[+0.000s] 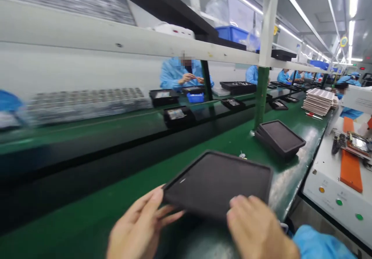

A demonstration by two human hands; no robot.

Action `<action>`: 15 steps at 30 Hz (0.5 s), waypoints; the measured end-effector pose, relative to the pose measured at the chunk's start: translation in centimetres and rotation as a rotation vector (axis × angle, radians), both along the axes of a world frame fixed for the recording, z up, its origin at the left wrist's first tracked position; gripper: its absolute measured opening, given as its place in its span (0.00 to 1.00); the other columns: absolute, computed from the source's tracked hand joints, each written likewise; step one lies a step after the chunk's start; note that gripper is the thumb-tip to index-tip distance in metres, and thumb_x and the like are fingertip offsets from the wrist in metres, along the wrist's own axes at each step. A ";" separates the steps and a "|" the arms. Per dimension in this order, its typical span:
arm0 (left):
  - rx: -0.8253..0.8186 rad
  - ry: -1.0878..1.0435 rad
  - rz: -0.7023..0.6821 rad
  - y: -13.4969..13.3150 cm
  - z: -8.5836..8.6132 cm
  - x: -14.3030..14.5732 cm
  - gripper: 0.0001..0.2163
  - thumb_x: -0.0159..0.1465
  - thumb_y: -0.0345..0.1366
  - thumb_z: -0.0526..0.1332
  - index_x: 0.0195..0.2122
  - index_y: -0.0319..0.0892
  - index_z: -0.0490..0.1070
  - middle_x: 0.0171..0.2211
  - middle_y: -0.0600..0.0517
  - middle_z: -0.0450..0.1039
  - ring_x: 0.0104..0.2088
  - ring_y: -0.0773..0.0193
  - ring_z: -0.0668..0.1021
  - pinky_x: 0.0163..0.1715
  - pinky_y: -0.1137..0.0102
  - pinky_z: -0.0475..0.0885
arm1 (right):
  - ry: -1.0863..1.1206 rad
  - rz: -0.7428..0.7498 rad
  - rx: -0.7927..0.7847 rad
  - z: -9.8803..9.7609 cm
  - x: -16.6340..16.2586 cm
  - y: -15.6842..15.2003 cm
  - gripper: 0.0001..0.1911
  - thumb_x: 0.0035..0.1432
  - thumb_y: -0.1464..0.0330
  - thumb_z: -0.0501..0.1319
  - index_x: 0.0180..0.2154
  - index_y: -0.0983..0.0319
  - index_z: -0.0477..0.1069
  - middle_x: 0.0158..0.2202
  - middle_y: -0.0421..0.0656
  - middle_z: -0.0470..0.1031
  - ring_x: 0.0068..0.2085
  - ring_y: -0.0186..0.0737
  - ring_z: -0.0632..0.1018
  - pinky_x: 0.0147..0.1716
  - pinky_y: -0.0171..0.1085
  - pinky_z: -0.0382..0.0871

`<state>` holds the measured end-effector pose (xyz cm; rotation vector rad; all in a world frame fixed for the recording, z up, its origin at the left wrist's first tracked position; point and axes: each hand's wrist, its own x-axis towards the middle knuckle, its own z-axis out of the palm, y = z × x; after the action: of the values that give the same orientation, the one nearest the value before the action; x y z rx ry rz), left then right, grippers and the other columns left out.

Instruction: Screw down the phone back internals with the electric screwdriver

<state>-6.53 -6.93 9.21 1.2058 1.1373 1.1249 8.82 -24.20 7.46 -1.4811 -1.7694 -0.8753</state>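
Evidently matte and stiff, the black tray point(215, 183) is a broad rectangle with softly rounded corners, a slim raised rim and a flat, shallow recess, its dark grey face plain except for one tiny pale fleck towards the left. It lies between the person's two hands, above the green worktop point(235, 138), with its near left corner lifted clear; whether its far edge touches the surface cannot be told. The left hand point(139, 224) pinches that corner, thumb along the rim and fingers spread beneath. The right hand point(258, 228) has its fingers bent over the near edge towards the right; its thumb is hidden, so how firmly it grips cannot be told. A crumpled light blue sleeve point(319, 243) shows beside the right wrist. Beyond the tray, similar stacked trays point(279, 138) sit slightly askew beside a glossy green post point(262, 92), their top one likewise rimmed and recessed. The worktop is smooth and shiny, catching whitish glare along its right side. Farther along rises a pile of thin, pale sheets point(318, 100), and at the right a white machine housing point(328, 185) carries a flat orange strip point(351, 170) and round coloured buttons point(339, 202).
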 end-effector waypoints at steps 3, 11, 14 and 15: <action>-0.040 -0.074 -0.184 -1.6 -1.5 1.5 0.41 0.43 0.65 0.67 0.51 0.42 0.67 0.52 0.45 0.72 0.39 0.49 0.81 0.32 0.60 0.81 | -0.061 -0.057 0.079 3.5 9.6 -1.3 0.24 0.63 0.77 0.51 0.60 0.68 0.62 0.49 0.55 0.75 0.53 0.47 0.75 0.49 0.42 0.76; 0.411 0.265 -0.311 -0.4 -9.7 1.7 0.26 0.59 0.54 0.60 0.52 0.43 0.70 0.47 0.46 0.76 0.46 0.54 0.79 0.49 0.61 0.77 | 0.061 -0.477 -0.135 2.2 24.1 3.6 0.16 0.65 0.69 0.50 0.45 0.64 0.74 0.49 0.51 0.76 0.49 0.46 0.78 0.49 0.43 0.73; 0.453 0.263 -0.316 -0.2 -10.0 1.5 0.25 0.60 0.52 0.59 0.52 0.42 0.70 0.48 0.45 0.76 0.45 0.56 0.80 0.48 0.63 0.77 | 0.123 -0.475 -0.280 -0.1 24.4 4.8 0.15 0.65 0.64 0.52 0.43 0.62 0.74 0.46 0.49 0.78 0.46 0.46 0.79 0.46 0.42 0.74; 0.459 0.265 -0.318 -0.2 -10.0 1.4 0.24 0.60 0.52 0.59 0.52 0.42 0.70 0.48 0.45 0.76 0.45 0.56 0.80 0.48 0.63 0.77 | 0.127 -0.469 -0.286 -0.6 24.3 4.9 0.16 0.65 0.63 0.52 0.44 0.63 0.74 0.46 0.50 0.78 0.46 0.48 0.79 0.47 0.45 0.73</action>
<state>-5.10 -7.13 -0.80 1.8661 0.8551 1.0269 33.10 -19.30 6.86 -2.1448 -1.5229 -0.7449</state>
